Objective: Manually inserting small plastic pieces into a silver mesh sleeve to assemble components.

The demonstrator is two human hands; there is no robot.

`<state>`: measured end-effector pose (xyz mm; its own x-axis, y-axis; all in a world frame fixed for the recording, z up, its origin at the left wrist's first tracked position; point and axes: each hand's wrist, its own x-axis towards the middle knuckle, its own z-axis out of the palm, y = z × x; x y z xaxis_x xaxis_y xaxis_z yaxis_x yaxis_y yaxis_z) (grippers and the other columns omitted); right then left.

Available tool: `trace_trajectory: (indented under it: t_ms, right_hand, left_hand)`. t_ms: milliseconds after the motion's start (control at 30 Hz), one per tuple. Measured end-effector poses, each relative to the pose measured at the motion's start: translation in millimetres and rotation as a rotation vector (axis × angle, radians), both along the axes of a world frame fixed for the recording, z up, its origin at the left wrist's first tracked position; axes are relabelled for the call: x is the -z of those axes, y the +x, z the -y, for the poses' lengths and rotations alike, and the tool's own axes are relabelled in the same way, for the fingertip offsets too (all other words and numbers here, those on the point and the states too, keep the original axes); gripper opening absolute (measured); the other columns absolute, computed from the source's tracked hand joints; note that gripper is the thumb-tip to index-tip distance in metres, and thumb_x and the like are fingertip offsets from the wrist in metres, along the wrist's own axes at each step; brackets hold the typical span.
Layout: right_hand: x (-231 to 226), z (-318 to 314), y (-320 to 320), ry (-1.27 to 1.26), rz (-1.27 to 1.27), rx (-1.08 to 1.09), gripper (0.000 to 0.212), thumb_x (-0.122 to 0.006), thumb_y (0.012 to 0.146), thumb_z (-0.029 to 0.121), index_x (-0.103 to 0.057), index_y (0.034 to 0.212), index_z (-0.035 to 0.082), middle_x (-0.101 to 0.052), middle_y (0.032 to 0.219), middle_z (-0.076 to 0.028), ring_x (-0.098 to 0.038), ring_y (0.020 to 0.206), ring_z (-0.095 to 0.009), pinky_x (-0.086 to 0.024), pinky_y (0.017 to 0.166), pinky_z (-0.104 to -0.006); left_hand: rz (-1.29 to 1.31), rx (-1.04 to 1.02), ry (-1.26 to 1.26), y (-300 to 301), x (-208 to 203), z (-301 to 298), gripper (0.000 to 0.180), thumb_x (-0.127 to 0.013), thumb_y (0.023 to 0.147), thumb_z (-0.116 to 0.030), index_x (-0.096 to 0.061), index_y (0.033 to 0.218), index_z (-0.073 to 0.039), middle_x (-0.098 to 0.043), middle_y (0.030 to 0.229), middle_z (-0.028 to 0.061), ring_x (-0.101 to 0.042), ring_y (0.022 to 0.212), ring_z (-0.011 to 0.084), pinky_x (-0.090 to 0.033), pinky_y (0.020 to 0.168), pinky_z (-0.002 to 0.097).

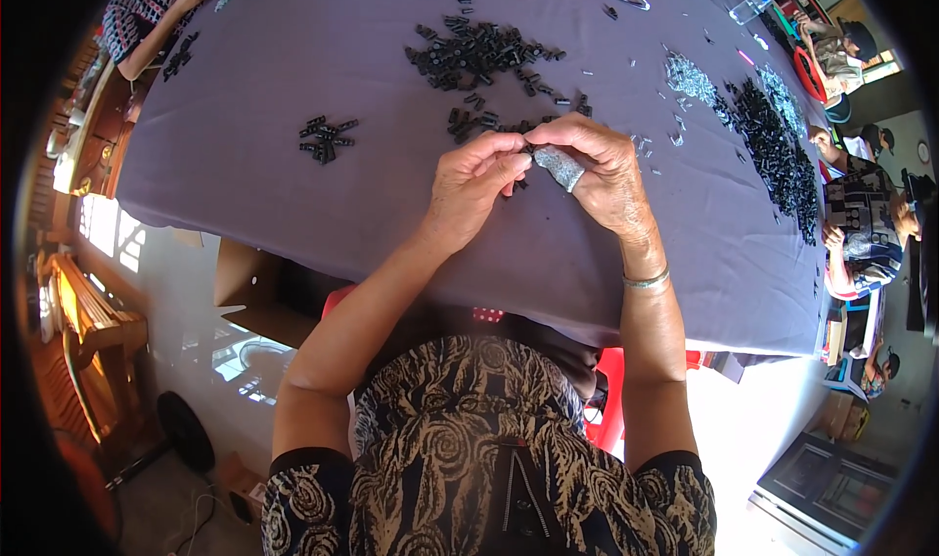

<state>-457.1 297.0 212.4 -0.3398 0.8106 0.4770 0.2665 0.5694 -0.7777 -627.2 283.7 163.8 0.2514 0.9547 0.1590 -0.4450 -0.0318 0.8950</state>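
From where I am standing, no lettering, number or sign is showing legibly on the black pieces (479, 55), the purple tablecloth (293, 57) or anything around.

Takes strong light from the lower right, bleaching the floor (719, 429) white; looks softer and even across the purple counter (293, 194); glares in patches at left; sinks into shadow beneath; shows fingers (489, 147) fairly clearly; bends and blackens toward the rim.
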Motion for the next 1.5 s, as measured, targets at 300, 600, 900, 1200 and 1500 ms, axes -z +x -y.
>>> trace_trajectory:
  t_ms: [300, 600, 900, 1200, 1500]
  right_hand:
    - [1, 2, 8, -0.478, -0.263, 0.098, 0.054, -0.046, 0.091, 0.053, -0.064, 0.085, 0.002, -0.056, 0.065, -0.002, -0.046, 0.05, -0.006, -0.038, 0.045, -0.0198]
    - [21, 11, -3, -1.081, -0.506, -0.216, 0.063, -0.039, 0.087, 0.066, -0.054, 0.073, 0.006, -0.042, 0.062, 0.0, -0.031, 0.05, -0.006, -0.024, 0.041, -0.0213]
    - [22, 11, -8, -1.182, -0.604, -0.495, 0.052, -0.045, 0.087, 0.06, -0.054, 0.084, 0.009, -0.031, 0.061, 0.007, -0.026, 0.052, -0.005, -0.02, 0.044, -0.0205]
    - [41, 27, -32, -1.211, -0.714, -0.61, 0.041, -0.061, 0.082, 0.051, -0.056, 0.093, 0.011, -0.041, 0.064, 0.007, -0.034, 0.049, -0.004, -0.024, 0.042, -0.0197]
    - [46, 39, -44, -1.353, -0.867, -0.606, 0.045, -0.061, 0.08, 0.057, -0.044, 0.068, 0.016, -0.036, 0.058, 0.007, -0.032, 0.046, -0.005, -0.02, 0.041, -0.0203]
  left_hand:
    - [-0.004, -0.012, 0.032, 1, 3, 2, 0.016, -0.062, 0.087, -0.006, -0.061, 0.102, 0.002, -0.055, 0.089, 0.0031, -0.051, 0.074, 0.0093, -0.043, 0.064, 0.0238]
    - [0.047, -0.047, 0.197, 7, 3, 7, 0.018, -0.058, 0.088, 0.001, -0.06, 0.106, 0.002, -0.047, 0.106, 0.0049, -0.053, 0.089, 0.0128, -0.046, 0.08, 0.0269]
    - [0.117, -0.045, 0.13, 15, -8, 15, 0.021, -0.059, 0.088, -0.003, -0.06, 0.108, 0.001, -0.048, 0.11, 0.0063, -0.049, 0.1, 0.012, -0.042, 0.086, 0.0247]
    - [-0.066, -0.028, 0.241, 2, -25, 17, 0.018, -0.058, 0.08, -0.003, -0.064, 0.097, 0.003, -0.06, 0.098, 0.0083, -0.057, 0.09, 0.0137, -0.043, 0.079, 0.0245]
    - [-0.009, -0.146, 0.005, 6, -23, 31, 0.019, -0.055, 0.088, -0.013, -0.061, 0.083, 0.005, -0.062, 0.084, 0.0118, -0.059, 0.078, 0.017, -0.047, 0.071, 0.0279]
